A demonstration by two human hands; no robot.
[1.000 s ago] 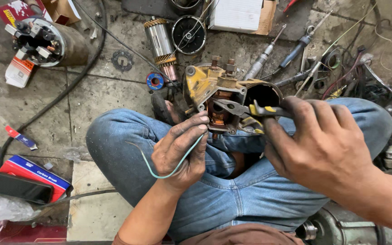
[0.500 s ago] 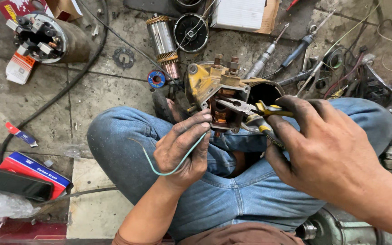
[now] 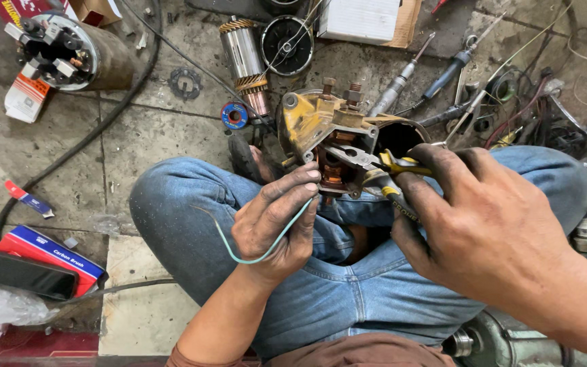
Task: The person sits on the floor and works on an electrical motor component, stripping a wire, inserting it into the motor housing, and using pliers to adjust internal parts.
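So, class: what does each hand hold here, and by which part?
The left hand pinches a thin green wire near its upper end. The right hand holds pliers by the yellow handles, tips at the yellow motor housing.

Beyond the grip of the right hand (image 3: 490, 231) on the pliers (image 3: 382, 166), screwdrivers (image 3: 422, 75) and tangled wires (image 3: 545, 109) crowd the floor. Left of the left hand (image 3: 273, 221), beyond the knee (image 3: 171, 204), bare concrete floor (image 3: 123, 143) lies open. Armature (image 3: 246, 61) and fan disc (image 3: 287, 44) block the far side of the motor housing (image 3: 321, 126).
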